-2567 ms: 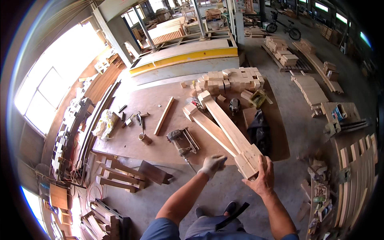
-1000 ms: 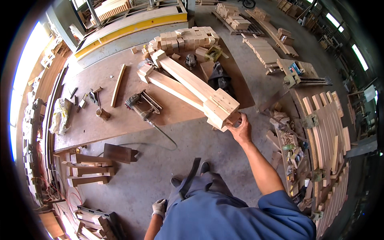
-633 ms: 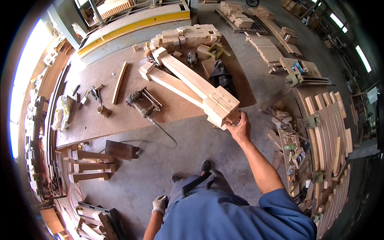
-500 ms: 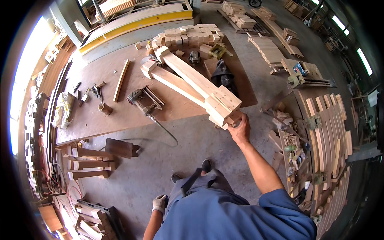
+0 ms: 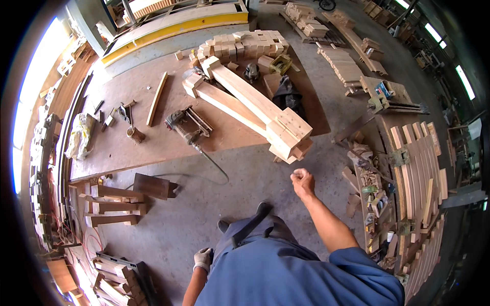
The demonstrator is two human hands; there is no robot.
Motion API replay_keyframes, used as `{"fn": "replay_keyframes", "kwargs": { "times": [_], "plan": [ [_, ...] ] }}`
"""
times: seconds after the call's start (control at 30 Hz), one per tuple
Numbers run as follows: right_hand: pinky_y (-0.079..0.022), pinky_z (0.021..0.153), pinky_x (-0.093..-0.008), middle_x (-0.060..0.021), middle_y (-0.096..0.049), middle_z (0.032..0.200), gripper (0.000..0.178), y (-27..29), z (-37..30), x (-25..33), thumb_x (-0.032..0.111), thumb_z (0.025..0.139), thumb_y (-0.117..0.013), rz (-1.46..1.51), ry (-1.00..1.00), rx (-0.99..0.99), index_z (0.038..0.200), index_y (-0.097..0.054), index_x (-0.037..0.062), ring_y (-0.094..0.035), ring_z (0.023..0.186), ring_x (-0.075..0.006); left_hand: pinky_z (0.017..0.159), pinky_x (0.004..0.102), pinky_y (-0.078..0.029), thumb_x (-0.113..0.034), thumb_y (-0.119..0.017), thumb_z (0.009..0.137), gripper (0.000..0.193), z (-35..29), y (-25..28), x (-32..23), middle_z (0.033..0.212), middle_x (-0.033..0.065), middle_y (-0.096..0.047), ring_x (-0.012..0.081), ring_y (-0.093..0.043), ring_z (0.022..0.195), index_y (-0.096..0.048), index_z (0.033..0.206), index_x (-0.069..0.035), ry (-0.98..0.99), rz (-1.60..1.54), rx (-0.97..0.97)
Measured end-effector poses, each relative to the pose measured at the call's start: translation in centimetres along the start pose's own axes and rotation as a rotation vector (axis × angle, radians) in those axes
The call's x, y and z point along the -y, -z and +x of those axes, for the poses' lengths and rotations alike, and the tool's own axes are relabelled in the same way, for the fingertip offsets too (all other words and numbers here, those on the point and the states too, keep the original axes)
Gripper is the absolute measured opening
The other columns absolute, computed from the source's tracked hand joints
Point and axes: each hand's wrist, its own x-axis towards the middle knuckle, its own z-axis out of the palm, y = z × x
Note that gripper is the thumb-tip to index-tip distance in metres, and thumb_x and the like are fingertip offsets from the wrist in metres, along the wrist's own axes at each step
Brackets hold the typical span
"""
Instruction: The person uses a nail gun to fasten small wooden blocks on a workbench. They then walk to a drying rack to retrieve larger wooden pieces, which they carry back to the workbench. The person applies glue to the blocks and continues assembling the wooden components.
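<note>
My bare right hand [image 5: 303,182] hangs in the air just short of the thick joined end of a pale wooden frame [image 5: 289,133], apart from it. Its fingers are curled in, and nothing shows in them. Two long beams of the frame lie across the workbench [image 5: 127,158], with the block end jutting over the near edge. Low beside my left leg, my left hand [image 5: 203,258] wears a light work glove. Its fingers are curled; whatever they hold, if anything, is hidden.
An air nailer [image 5: 184,127] with a hose lies on the bench, near a clamp [image 5: 125,113] and a wooden strip [image 5: 156,99]. Small wood blocks [image 5: 245,46] are piled at the back. Wooden legs [image 5: 115,208] stand left; racked slats [image 5: 421,168] line the right.
My right hand has let go of the frame's block end and drawn back toward me. The frame rests in the same place on the bench. My left hand has hardly moved.
</note>
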Motion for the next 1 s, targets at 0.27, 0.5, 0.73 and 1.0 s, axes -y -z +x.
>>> {"fn": "replay_keyframes", "kwargs": {
  "times": [0.27,0.5,0.73,1.0],
  "plan": [
    [-0.056,0.057,-0.0323,-0.0071,-0.073,0.077,0.024,-0.3,-7.8,-6.8,0.024,0.093,-0.08,-0.202,-0.457,0.638,0.104,-0.075,0.0037,-0.069,0.064,-0.0162,0.06,0.0342,-0.058,-0.009,-0.075,0.096,0.023,0.0,-0.1,-1.8,0.085,0.0072,-0.072,0.0191,-0.068,0.068,-0.073,0.117,0.001,0.039,-0.138,0.029],
    [-0.063,0.061,-0.0328,-0.0088,-0.079,0.083,0.028,2.4,-14.0,-16.5,0.028,0.095,-0.077,-0.455,-0.623,0.812,0.091,-0.08,0.0009,-0.074,0.066,-0.017,0.062,0.0403,-0.063,-0.008,-0.074,0.097,0.022,-0.3,-0.5,-1.7,0.086,0.0084,-0.072,0.0219,-0.069,0.07,-0.073,0.117,0.001,0.066,-0.107,-0.005],
    [-0.062,0.067,-0.0329,-0.0071,-0.08,0.082,0.031,1.4,-11.5,-18.1,0.038,0.093,-0.078,-0.34,-0.576,0.734,0.098,-0.08,0.0076,-0.075,0.068,-0.0157,0.062,0.039,-0.062,-0.008,-0.075,0.095,0.024,-1.1,-1.3,0.0,0.086,0.0081,-0.072,0.0212,-0.07,0.07,-0.074,0.116,0.002,0.122,-0.156,0.003],
    [-0.055,0.051,-0.0322,-0.0071,-0.074,0.079,0.024,-2.8,-6.8,-14.8,0.026,0.094,-0.081,-0.05,-0.577,0.778,0.097,-0.074,0.0038,-0.068,0.061,-0.0153,0.069,0.0369,-0.056,-0.028,-0.067,0.095,0.03,-6.6,0.1,6.5,0.087,0.0104,-0.074,0.0225,-0.07,0.074,-0.079,0.103,-0.001,-0.105,0.434,-0.049]
  ]
}}
